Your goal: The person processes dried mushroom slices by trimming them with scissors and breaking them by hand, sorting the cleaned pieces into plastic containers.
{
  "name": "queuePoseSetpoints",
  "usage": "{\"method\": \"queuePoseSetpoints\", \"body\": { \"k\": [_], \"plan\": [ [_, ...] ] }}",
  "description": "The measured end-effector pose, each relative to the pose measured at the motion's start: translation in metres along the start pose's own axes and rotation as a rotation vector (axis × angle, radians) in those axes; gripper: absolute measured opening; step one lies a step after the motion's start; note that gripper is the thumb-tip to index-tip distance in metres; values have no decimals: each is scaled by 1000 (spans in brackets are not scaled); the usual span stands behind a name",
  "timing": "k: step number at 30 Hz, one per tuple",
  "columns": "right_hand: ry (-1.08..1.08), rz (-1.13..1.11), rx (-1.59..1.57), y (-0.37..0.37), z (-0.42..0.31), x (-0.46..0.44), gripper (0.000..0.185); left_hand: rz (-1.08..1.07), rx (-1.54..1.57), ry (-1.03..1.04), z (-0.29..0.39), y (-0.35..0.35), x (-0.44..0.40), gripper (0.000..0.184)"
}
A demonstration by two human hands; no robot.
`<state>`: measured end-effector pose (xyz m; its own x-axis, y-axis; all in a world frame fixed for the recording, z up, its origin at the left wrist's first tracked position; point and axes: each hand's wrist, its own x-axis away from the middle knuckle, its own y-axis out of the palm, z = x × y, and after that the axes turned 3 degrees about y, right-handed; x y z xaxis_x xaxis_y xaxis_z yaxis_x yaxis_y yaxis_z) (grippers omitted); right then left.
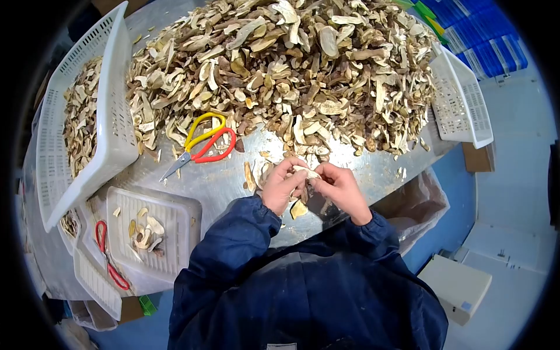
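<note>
Between the fingertips of both hands is a pale dried mushroom slice (305, 172), held just above the metal table. My left hand (283, 185) pinches its left end, fingers closed. At the other end, the thumb and forefinger of my right hand (343, 189) press on it. A yellowish slice (298, 209) lies below the hands, and a few more pieces are scattered by my left hand. Beyond them rises a large heap of dried mushroom slices (291, 81). Scissors (201, 140) with one yellow and one red handle lie to the left of the heap.
A white perforated basket (111, 105) holding slices stands at the left; another white basket (461, 96) is at the right. A translucent lidded box (181, 219) bears some slices, with red-handled scissors (107, 256) beside it. A lined bin (423, 204) sits below the table's right edge.
</note>
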<state>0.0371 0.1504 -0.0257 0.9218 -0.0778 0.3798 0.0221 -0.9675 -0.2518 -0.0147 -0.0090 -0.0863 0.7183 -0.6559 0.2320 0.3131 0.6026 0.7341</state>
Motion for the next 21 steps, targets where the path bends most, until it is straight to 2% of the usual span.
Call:
{"method": "queuePoseSetpoints", "body": {
  "k": [2, 7, 10, 13, 16, 19, 21],
  "plan": [
    [-56, 70, 94, 6, -1, 1, 16, 66, -38, 23, 0, 2, 0, 14],
    [-237, 181, 263, 13, -3, 0, 16, 5, -62, 3, -2, 1, 0, 12],
    [-224, 112, 272, 9, -6, -1, 16, -27, -43, -8, -2, 2, 1, 12],
    [-135, -20, 123, 2, -2, -1, 18, -23, 85, -78, 2, 2, 1, 14],
    [-112, -73, 3, 1, -6, 2, 19, 13, 225, -138, 5, 4, 2, 17],
    [6, -135, -141, -6, 2, 4, 24, 28, 318, -164, 5, 2, 2, 21],
    [29, -242, -69, -12, 2, 7, 27, 18, 337, -172, 7, 0, 1, 22]
  ]
}}
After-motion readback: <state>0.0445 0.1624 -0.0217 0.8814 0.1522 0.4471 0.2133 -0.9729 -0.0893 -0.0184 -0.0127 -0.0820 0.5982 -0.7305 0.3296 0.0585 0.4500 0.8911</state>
